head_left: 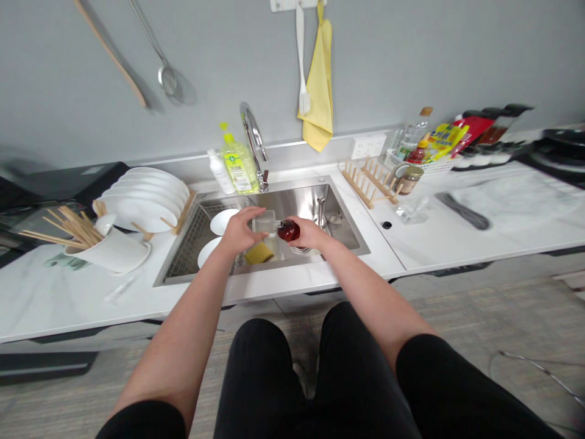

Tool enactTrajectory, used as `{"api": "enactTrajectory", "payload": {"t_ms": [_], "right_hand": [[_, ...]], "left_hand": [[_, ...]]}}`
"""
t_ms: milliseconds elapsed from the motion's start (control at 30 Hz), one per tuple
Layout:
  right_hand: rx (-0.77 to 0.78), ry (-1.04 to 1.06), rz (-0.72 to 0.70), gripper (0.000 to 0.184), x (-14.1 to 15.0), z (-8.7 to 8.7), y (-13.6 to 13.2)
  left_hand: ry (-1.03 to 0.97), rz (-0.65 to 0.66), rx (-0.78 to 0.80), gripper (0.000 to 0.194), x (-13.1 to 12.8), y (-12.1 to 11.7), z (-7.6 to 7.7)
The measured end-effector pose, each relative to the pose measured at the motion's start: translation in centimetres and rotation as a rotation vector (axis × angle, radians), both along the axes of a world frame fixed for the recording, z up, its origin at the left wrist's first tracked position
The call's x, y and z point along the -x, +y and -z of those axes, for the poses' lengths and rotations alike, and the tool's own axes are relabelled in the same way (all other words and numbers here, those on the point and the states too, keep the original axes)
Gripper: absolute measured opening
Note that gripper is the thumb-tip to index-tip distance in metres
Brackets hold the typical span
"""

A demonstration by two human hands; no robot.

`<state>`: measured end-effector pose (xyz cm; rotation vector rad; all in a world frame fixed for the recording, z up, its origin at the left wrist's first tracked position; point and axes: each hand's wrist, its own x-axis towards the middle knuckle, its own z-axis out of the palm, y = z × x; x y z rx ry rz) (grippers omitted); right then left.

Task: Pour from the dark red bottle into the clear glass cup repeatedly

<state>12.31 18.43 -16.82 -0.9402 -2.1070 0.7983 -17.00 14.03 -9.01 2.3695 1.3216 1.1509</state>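
Note:
Over the steel sink my left hand is closed around a clear glass tumbler, gripping it from above. My right hand holds a small bottle of dark red liquid, tipped sideways with its neck at the tumbler's rim. A yellow sponge lies in the basin just under my left hand. Two white dishes sit on the sink's drain rack at the left.
A chrome tap and a yellow-green soap bottle stand behind the sink. A rack of white plates and a holder of chopsticks are on the left. A wooden rack, jars and bottles fill the right.

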Motion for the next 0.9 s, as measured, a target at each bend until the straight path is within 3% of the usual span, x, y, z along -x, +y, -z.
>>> {"api": "enactTrajectory", "payload": {"t_ms": [900], "right_hand": [[0.003, 0.099, 0.005, 0.083, -0.3, -0.4, -0.2]], "left_hand": [[0.014, 0.03, -0.015, 0.071, -0.7, 0.5, -2.0]]}}
